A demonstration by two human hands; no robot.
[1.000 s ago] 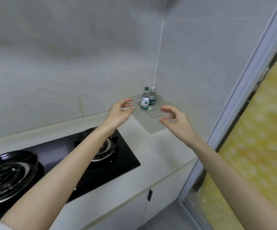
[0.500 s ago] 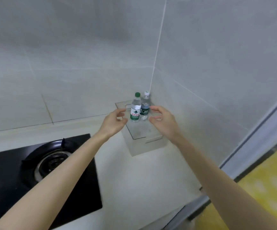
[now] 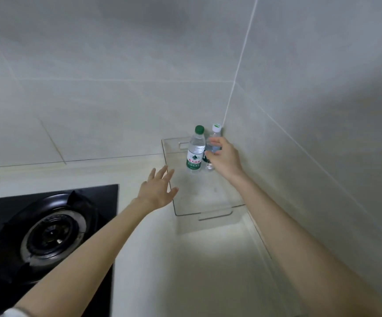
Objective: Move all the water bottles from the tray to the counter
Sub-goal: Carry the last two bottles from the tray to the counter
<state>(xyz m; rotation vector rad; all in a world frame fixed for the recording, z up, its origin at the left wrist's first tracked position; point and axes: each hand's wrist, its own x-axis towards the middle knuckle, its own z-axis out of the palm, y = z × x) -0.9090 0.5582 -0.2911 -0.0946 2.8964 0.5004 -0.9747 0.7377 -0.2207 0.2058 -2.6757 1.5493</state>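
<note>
A clear plastic tray (image 3: pixel 209 213) sits on the pale counter (image 3: pixel 192 266) in the wall corner. Two water bottles stand upright at its far end. The green-capped bottle (image 3: pixel 195 150) has a green and white label and nothing touches it. Just right of it, my right hand (image 3: pixel 223 156) wraps its fingers and thumb round the middle of the white-capped bottle (image 3: pixel 216 131), hiding most of its body. My left hand (image 3: pixel 159 189) hovers open with spread fingers at the tray's left wall, holding nothing.
A black gas hob (image 3: pixel 48 234) with a round burner lies on the counter to the left. Tiled walls close the corner behind and to the right of the tray. Bare counter stretches in front of the tray.
The view has closed in on the corner. My right hand went from hovering in front of the bottles to wrapping the white-capped one. My left hand dropped back to the tray's left side and opened.
</note>
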